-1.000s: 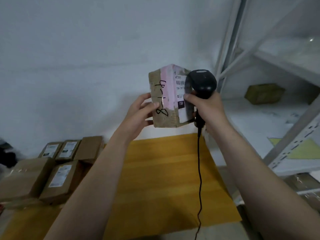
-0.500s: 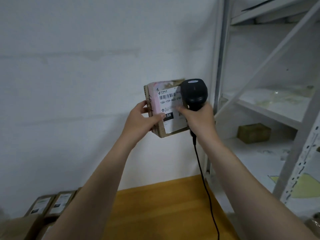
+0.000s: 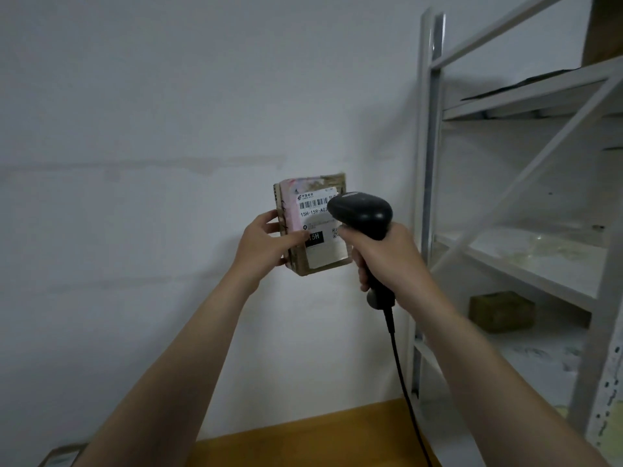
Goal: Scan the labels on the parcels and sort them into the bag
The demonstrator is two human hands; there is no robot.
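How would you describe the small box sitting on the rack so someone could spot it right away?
Find the white metal rack on the right. On its lower shelf, behind the diagonal brace, sits a small olive-brown box. It lies alone and shows no label, unlike the labelled parcel held in the left hand.

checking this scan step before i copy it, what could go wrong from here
1. The scanner head covers the right end of the barcode on the label, so the read may fail unless it is backed off.
2. The left hand holds the parcel by one edge only, raised in the air; it could slip and drop.
3. The cord hangs loose below the right hand and might snag on the shelf post beside it.
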